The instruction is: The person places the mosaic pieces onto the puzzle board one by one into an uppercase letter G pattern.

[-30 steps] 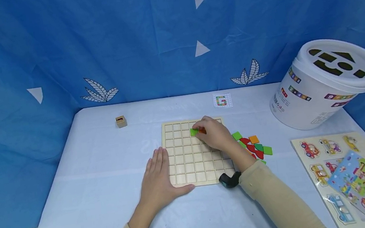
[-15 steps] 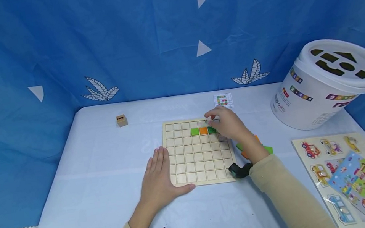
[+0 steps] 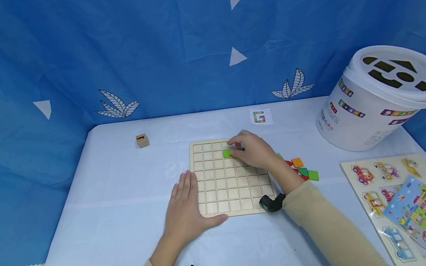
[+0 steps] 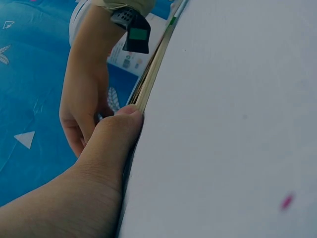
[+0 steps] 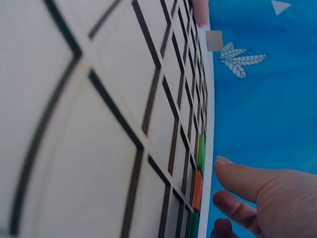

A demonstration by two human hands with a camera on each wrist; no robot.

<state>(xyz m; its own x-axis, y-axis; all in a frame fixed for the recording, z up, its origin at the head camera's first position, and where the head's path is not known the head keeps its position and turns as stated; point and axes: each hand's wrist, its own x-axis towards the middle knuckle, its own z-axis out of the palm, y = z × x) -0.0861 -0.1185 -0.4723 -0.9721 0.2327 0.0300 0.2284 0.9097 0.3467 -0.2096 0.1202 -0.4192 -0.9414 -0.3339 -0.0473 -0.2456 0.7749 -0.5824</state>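
Observation:
A pale wooden grid board (image 3: 221, 183) lies on the table. My left hand (image 3: 184, 206) rests flat along its left side, fingers straight and thumb spread to the near edge. Over the board's upper rows is my right hand (image 3: 253, 150), thumb and index finger beside a light green square tile (image 3: 226, 153). In the right wrist view, that hand's fingers are apart with nothing between them. An orange tile (image 5: 197, 191) and a dark green tile (image 5: 194, 225) sit in the same row of cells; in the head view the hand mostly hides them.
Right of the board lie several loose tiles, including an orange square (image 3: 297, 162). A small pattern card (image 3: 260, 117) is behind the board, and a wooden cube (image 3: 142, 140) at back left. A white bucket (image 3: 371, 107) and a vehicle puzzle (image 3: 361, 187) occupy the right side.
My right hand moved right from the orange tile to the dark green one, uncovering the row, then came back left over the orange tile. My left hand has stayed still.

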